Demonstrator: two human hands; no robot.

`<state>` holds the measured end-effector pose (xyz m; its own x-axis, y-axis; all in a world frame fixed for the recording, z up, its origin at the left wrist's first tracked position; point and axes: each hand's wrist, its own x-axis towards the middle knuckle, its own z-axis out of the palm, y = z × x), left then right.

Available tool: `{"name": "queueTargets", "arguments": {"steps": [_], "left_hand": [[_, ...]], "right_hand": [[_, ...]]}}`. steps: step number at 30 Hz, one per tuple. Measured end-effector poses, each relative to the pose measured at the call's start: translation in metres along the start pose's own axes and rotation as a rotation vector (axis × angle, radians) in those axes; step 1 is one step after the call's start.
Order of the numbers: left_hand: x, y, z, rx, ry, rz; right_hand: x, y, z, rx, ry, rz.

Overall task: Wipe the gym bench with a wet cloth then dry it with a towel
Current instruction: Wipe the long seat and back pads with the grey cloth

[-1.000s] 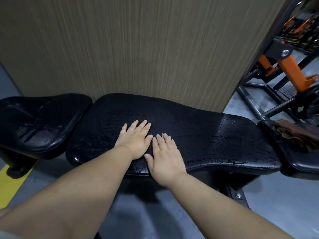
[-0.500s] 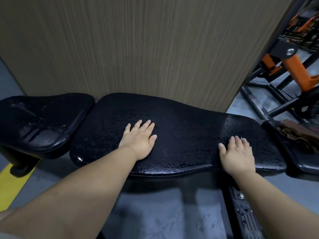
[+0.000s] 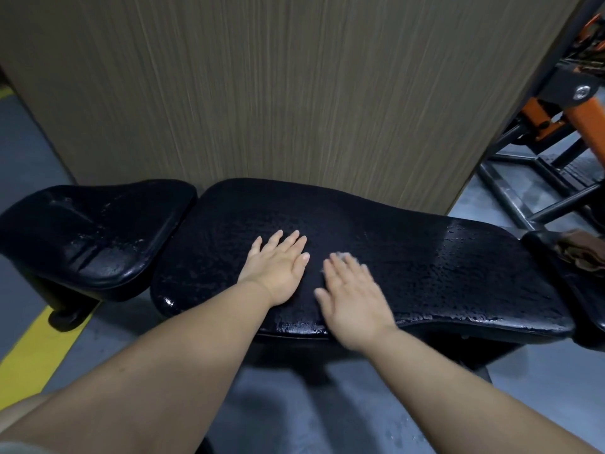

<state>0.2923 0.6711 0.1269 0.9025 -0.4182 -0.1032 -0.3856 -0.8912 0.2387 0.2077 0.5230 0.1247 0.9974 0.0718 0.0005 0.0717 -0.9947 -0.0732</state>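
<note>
Left hand [image 3: 278, 271] and right hand [image 3: 353, 301] lie flat, palms down, close together.

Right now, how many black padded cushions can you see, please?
3: a short black padded cushion at far left, the long wet one mid-frame, a third at far right, partly cropped; more may lie off-frame.

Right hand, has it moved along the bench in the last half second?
Yes. The right hand slid left along the bench, from its right end near the towel back to beside the left hand.
</note>
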Motion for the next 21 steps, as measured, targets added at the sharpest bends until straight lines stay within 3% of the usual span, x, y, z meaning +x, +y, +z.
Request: {"name": "queueTargets", "arguments": {"steps": [6, 10, 12, 18, 21], "left_hand": [[0.000, 0.000, 0.000, 0.017, -0.008, 0.012], [0.002, 0.000, 0.002, 0.019, 0.001, 0.009], [0.002, 0.001, 0.003, 0.016, 0.005, 0.009], [0.001, 0.000, 0.002, 0.019, 0.021, 0.008], [0.002, 0.000, 0.001, 0.019, 0.023, 0.011]], "right_hand": [[0.011, 0.117, -0.010, -0.041, 0.013, 0.464], [0.022, 0.120, -0.011, -0.070, -0.035, 0.575], [0.032, 0.097, -0.013, -0.105, -0.035, 0.501], [0.061, 0.002, -0.005, -0.062, -0.057, -0.002], [0.069, 0.012, -0.006, -0.010, -0.066, -0.056]]}}
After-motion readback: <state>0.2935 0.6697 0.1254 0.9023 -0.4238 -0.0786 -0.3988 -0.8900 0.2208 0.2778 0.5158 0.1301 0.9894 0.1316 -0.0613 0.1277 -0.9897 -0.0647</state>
